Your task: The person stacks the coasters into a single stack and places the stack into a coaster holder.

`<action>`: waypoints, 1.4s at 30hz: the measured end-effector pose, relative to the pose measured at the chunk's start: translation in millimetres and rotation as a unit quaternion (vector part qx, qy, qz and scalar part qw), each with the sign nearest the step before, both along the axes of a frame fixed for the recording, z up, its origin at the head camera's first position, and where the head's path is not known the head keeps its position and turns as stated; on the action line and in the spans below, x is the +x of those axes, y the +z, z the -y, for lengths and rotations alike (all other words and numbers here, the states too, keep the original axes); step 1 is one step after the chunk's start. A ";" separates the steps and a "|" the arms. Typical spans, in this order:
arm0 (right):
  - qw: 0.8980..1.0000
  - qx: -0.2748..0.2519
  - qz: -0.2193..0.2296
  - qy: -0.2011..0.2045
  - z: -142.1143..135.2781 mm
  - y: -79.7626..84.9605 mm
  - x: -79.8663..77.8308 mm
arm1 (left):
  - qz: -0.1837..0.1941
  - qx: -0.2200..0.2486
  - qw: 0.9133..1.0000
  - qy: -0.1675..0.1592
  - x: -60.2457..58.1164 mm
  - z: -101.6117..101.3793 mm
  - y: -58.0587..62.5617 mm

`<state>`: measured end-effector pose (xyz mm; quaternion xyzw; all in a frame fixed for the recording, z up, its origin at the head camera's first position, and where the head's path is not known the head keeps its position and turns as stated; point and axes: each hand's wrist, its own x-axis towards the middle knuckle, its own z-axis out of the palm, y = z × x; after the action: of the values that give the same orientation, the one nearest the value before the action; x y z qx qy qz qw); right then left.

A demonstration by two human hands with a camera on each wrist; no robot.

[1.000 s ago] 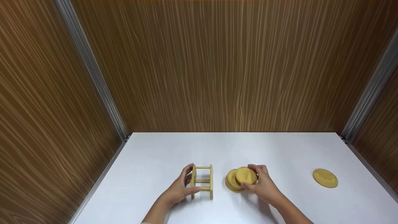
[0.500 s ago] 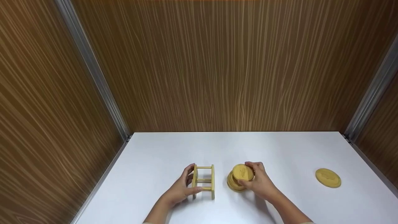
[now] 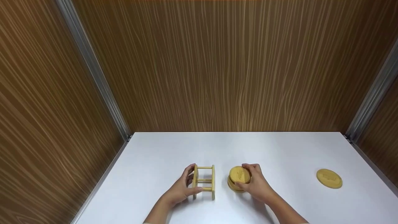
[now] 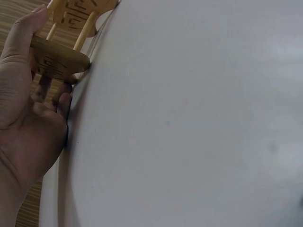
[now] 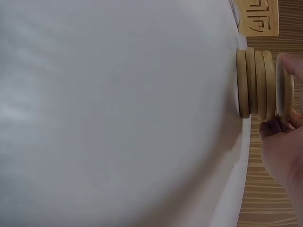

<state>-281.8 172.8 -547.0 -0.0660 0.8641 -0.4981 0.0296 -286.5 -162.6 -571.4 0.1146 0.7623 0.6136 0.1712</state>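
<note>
My left hand (image 3: 180, 189) grips one end panel of a wooden coaster holder (image 3: 213, 184) that stands on the white table, its panels joined by thin rods. In the left wrist view, the thumb and fingers curl round a carved panel of the holder (image 4: 59, 56). A round wooden coaster (image 3: 240, 174) is pinched at its edge by my right hand (image 3: 257, 186). It hovers just over a stack of several similar coasters (image 3: 231, 185). From the right wrist view, a narrow gap separates the held coaster (image 5: 288, 97) from the stack (image 5: 260, 85).
Far to the right, a single round coaster (image 3: 329, 178) lies on the white tabletop (image 3: 279, 149). Wood-grained panels (image 3: 217, 68) wall in the back and sides, with metal rails (image 3: 99, 74) at the corners. The holder stands left of the stack.
My right hand has carried the coaster leftward, from overlapping the stack's right side to almost squarely over it. My left hand and the holder stay practically still.
</note>
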 end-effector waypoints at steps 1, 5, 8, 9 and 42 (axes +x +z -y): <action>1.000 0.000 -0.001 0.000 0.3 -0.1 0.3 | -0.001 -0.003 1.000 0.001 -0.1 -0.2 0.0; 1.000 -0.001 -0.004 0.000 0.5 -1.6 0.6 | -0.002 -0.006 1.000 0.005 -0.1 -0.8 0.3; 1.000 0.001 -0.006 0.001 0.0 -2.7 0.9 | -0.001 -0.004 1.000 0.006 -0.4 -0.6 0.2; 1.000 0.001 -0.006 0.000 0.0 -3.2 0.9 | -0.001 -0.002 1.000 0.006 -0.5 -0.5 0.2; 0.999 0.028 -0.012 -0.010 1.0 -10.7 2.8 | -0.013 -0.005 1.000 0.000 -2.9 -0.7 0.5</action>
<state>-279.0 171.8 -557.7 -0.0626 0.8786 -0.4732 0.0163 -289.4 -161.9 -570.9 0.1214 0.7672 0.6086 0.1619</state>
